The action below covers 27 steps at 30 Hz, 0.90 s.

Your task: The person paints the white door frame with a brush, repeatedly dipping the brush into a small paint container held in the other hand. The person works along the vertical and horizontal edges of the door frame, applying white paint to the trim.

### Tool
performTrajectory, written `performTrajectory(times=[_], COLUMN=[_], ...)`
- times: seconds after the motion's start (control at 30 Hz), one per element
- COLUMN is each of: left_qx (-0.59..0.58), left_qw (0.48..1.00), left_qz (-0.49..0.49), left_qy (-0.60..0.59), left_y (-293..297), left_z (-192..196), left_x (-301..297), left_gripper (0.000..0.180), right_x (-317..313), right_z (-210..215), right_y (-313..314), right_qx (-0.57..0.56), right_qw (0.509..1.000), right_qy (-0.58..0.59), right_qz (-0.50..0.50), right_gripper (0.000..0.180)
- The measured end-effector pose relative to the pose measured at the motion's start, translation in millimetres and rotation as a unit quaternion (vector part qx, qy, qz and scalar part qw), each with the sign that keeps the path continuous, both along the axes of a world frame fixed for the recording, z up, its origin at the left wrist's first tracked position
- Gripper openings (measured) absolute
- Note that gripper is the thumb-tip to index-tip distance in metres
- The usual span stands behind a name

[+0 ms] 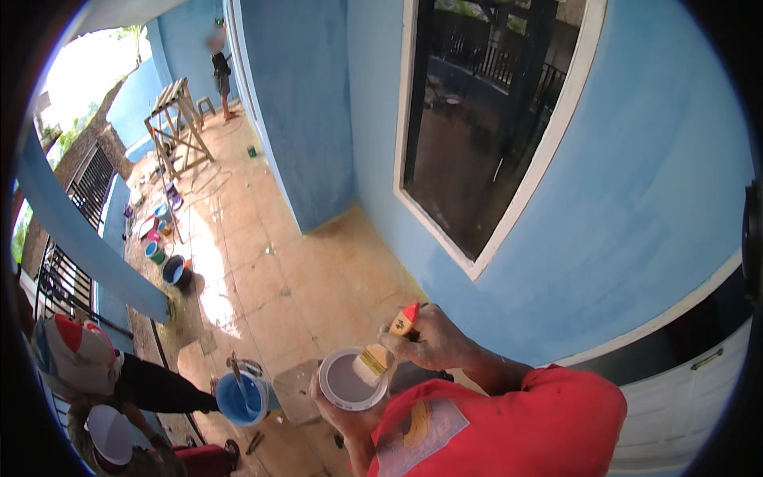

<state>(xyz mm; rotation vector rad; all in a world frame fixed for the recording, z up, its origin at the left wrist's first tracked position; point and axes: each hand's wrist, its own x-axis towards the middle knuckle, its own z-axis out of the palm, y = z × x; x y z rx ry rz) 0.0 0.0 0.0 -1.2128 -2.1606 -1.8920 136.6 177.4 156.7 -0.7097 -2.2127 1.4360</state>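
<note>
My left hand (327,407) is wrapped round the side of a round white plastic tub (323,380) in front of my red shirt. Greyish-white paint (346,383) lies inside it. A flat paintbrush (406,318), with a wooden, red-tipped handle and a metal band, is gripped in my right hand (439,338). Its pale bristles point down over the right part of the tub; I cannot tell how far they touch the paint. Left of the tub stands a blue paint bucket (220,400) with another brush (238,372) leaning in it.
A blue wall (636,159) with a white-framed window (477,269) rises ahead and right. Two people (111,433) are at the lower left; another person (221,71) stands far back. Paint pots (176,273) line the left side near a wooden trestle (179,127) on the tiled floor (310,270).
</note>
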Motion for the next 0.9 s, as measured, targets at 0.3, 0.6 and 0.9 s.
performTrajectory(times=[0.3,0.6,0.9], left_qx=[0.033,0.062,0.058], left_qw=[0.998,0.997,0.997], left_qz=[-0.039,-0.032,-0.036], left_qy=[-0.033,-0.027,-0.036], left_y=[-0.2,10.4,14.8], left_z=[7.4,-4.0,3.4], left_x=[-10.9,-3.3,-11.9], left_gripper=[0.104,0.109,0.107], right_x=[3.8,8.7,9.4], right_z=[-6.3,-48.9,-73.5], right_y=[-9.2,13.1,9.7], right_qx=[-0.047,-0.289,-0.449], right_qw=[0.986,0.939,0.871], right_qy=[0.129,0.148,0.181], right_qz=[-0.096,-0.111,-0.087], right_gripper=[0.018,0.019,0.02])
